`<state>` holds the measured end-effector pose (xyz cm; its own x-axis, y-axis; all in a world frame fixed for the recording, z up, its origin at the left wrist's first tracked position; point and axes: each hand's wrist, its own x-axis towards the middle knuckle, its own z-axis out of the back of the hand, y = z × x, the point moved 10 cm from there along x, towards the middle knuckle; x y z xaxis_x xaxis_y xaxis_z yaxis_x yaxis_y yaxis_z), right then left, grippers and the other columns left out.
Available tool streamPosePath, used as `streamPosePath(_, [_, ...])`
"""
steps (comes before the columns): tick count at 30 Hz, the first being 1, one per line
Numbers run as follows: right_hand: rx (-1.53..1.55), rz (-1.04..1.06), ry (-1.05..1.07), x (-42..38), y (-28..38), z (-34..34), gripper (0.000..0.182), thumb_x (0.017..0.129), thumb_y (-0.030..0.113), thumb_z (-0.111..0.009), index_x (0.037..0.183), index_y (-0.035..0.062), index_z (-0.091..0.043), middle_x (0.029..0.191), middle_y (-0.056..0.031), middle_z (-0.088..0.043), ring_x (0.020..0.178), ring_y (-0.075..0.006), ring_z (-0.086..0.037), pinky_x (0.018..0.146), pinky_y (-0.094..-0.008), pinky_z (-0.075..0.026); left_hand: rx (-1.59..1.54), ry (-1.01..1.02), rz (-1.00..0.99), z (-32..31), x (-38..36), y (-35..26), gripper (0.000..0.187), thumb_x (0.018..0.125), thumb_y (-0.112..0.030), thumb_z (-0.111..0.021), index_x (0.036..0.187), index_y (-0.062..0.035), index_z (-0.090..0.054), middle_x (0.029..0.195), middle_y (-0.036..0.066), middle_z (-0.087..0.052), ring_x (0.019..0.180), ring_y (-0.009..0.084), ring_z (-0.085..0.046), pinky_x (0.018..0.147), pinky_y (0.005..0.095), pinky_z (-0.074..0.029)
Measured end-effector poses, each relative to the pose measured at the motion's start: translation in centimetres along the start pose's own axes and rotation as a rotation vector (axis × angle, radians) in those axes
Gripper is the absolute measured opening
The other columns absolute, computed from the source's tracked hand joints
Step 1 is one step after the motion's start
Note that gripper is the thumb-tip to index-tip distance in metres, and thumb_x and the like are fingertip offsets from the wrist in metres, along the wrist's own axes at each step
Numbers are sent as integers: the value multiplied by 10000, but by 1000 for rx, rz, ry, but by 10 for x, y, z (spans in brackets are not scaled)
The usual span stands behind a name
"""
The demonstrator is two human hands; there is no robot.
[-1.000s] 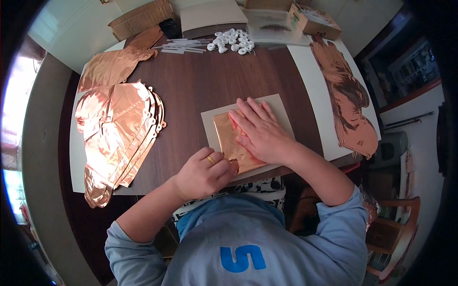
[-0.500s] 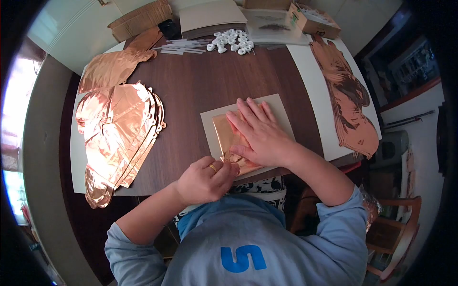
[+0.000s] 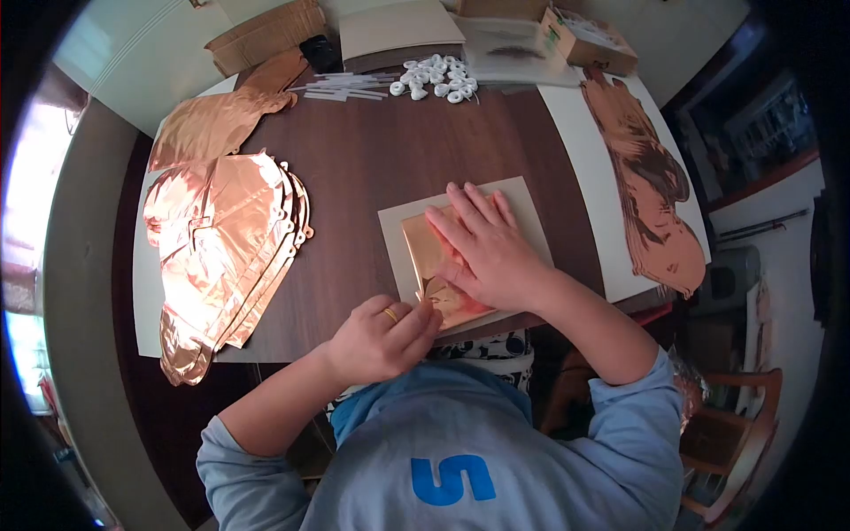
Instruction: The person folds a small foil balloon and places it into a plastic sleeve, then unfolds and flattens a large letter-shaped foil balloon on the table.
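Observation:
A folded rose-gold foil balloon (image 3: pixel 420 248) lies on a beige card (image 3: pixel 390 227) near the table's front edge. My right hand (image 3: pixel 487 248) rests flat on the foil, its fingers stretched toward the card's far edge and slightly spread. At the foil's lower left corner, my left hand (image 3: pixel 385 334) is closed in a pinch, with thumb and fingertips on the foil edge. A ring shows on one of its fingers. Part of the foil is hidden beneath my right palm.
Flat foil balloons (image 3: pixel 221 239) are piled on the left, with more foil (image 3: pixel 199 133) behind. Another foil stack (image 3: pixel 642 186) lies right. At the back are white ribbon coils (image 3: pixel 456 81), plastic straws (image 3: pixel 350 86), a card stack (image 3: pixel 403 31), clear bags (image 3: pixel 505 53) and a cardboard box (image 3: pixel 589 44).
The whole view has shifted slightly. Both hands keep nearly the same places on the foil; the left fingertips have turned a little upward at its corner.

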<state>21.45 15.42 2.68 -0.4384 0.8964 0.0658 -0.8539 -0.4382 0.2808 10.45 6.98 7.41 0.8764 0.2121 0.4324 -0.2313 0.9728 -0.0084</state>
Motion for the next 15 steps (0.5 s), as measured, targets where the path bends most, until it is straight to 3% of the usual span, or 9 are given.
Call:
streamPosePath(4, [99,20,-69,-1,-6,11,612,987,344,-548,1514,95,-361,1570,-251,-287,1469,-412,-253,1201,-533,-156,-130,6,78,-1,1,14,350,729,-108,-676,1069,-22,-693,1090,118,-672,1006,232,-655,803,351,-505])
streamPosePath(7, [56,39,-59,-1,-10,7,579,999,328,-522,1496,63,-386,1549,-268,-309,1463,-416,-257,1207,-519,-160,-346,80,192,7,12,34,422,731,-72,-645,1149,-13,-655,1184,167,-628,1148,299,-595,930,423,-474])
streamPosePath(10, [49,59,-103,-2,-6,8,548,983,271,-550,1463,40,-424,1543,-270,-317,1453,-416,-274,1207,-517,-169,-425,-34,379,4,13,72,476,767,-66,-594,1236,17,-596,1292,222,-560,1235,382,-531,1030,488,-419])
streamPosePath(11, [58,52,-108,-2,-5,9,540,976,255,-558,1454,38,-433,1538,-272,-323,1452,-416,-275,1207,-516,-172,-378,-37,428,-4,14,80,584,784,-109,-648,1321,65,-500,1339,274,-505,1257,435,-495,1078,502,-385])
streamPosePath(14, [89,42,-137,-1,-5,12,508,958,204,-575,1420,25,-466,1519,-277,-350,1445,-417,-287,1206,-504,-193,-415,-82,414,-18,35,77,657,866,-207,-654,1390,103,-407,1416,302,-447,1324,457,-440,1131,497,-342])
streamPosePath(15, [100,46,-157,-2,-7,10,490,953,184,-575,1403,16,-481,1509,-278,-364,1440,-417,-299,1204,-495,-209,-355,-10,388,-26,40,73,709,920,-304,-633,1414,126,-361,1448,320,-413,1354,454,-416,1150,496,-324])
